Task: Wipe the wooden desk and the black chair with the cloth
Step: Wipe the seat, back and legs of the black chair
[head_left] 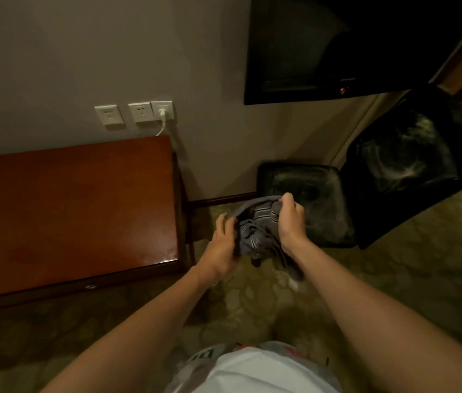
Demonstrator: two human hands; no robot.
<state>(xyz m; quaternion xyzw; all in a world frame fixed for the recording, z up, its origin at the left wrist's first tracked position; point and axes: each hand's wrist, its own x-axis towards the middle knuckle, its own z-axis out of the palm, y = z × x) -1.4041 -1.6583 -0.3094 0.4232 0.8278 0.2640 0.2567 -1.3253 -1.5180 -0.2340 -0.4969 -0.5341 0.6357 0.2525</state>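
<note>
A grey striped cloth is bunched up between both my hands, in the air over the carpet. My left hand holds its left side with the fingers tucked under the fabric. My right hand grips its upper right edge in curled fingers, and a tail of cloth hangs down below that wrist. The reddish-brown wooden desk stands to the left against the wall. The black chair stands just beyond the cloth to the right, its seat and backrest streaked with pale marks.
A dark television hangs on the wall above the chair. Three white wall sockets sit over the desk's far right corner, one with a white plug and cable. Patterned carpet covers the floor between desk and chair.
</note>
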